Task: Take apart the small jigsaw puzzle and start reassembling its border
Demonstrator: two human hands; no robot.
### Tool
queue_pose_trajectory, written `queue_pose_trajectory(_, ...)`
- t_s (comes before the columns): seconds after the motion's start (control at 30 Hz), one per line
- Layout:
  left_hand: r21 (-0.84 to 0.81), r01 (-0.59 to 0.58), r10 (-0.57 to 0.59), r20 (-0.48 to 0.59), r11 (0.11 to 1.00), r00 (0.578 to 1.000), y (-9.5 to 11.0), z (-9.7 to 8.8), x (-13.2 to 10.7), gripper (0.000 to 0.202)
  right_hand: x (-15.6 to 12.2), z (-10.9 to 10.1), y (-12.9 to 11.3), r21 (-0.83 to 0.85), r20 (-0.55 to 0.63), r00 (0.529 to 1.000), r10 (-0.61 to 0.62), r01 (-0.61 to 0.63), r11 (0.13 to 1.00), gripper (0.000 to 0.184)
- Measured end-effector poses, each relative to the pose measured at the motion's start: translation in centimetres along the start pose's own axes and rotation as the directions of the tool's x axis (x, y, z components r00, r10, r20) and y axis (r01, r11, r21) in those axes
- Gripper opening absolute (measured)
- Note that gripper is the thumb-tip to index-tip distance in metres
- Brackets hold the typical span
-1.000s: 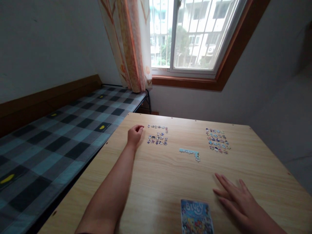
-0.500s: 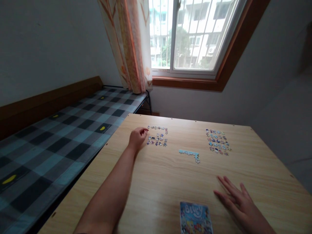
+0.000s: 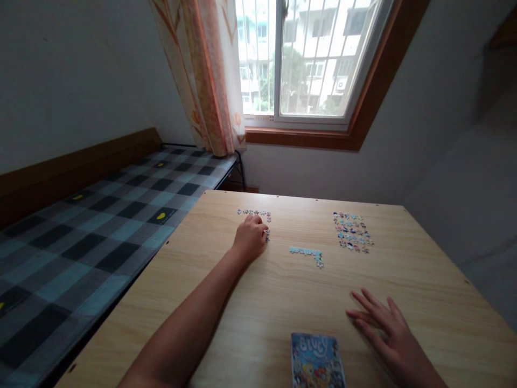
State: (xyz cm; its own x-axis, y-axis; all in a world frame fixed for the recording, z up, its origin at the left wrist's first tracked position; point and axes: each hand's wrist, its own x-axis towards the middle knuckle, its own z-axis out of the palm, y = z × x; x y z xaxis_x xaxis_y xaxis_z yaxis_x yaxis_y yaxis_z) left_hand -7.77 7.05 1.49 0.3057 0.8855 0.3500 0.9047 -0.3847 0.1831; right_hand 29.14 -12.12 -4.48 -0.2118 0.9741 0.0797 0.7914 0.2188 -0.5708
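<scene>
My left hand (image 3: pixel 251 237) is over the left group of jigsaw pieces (image 3: pixel 254 212), its fingers curled together. The fingertips are on the far side, so anything pinched in them is hidden, and the hand covers most of the lower pieces in that group. To the right lies a joined strip of light-blue puzzle pieces (image 3: pixel 306 251) with a short leg bending toward me. My right hand (image 3: pixel 379 326) is open at the right, fingers spread, low over or resting on the table. Beside it is a blue box or booklet marked "Bluey" (image 3: pixel 318 360) with a colourful cartoon picture.
Several rows of loose puzzle pieces (image 3: pixel 352 233) lie on the right part of the wooden table (image 3: pixel 407 258). A bed with a checked cover (image 3: pixel 121 215) runs along the table's left side. Behind the table are a window (image 3: pixel 311 64) and a patterned curtain (image 3: pixel 205 81).
My left hand has moved right, from the left edge of the left group to over its lower pieces. My right hand keeps about the same place, and the view has shifted slightly.
</scene>
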Motion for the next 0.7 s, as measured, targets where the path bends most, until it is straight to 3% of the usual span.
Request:
queue_pose_trajectory(0.27, 0.046, -0.058, 0.057, 0.031, 0.997, 0.998, 0.3, 0.9, 1.0, 0.023, 0.3, -0.4, -0.9, 0.02, 0.001, 1.0, 0.015, -0.015, 1.0, 0.052)
queue_pose_trajectory(0.47, 0.003, 0.099, -0.099, 0.057, 0.995, 0.993, 1.4, 1.6, 3.0, 0.013, 0.6, -1.1, -1.6, 0.056, 0.053, 0.998, 0.017, -0.02, 0.998, 0.052)
queue_pose_trajectory(0.7, -0.067, 0.239, -0.228, 0.135, 0.969, 0.964, 2.9, 1.6, 4.0, 0.011, 0.7, -1.3, -2.7, 0.027, -0.004, 1.0, -0.004, 0.004, 1.0, 0.041)
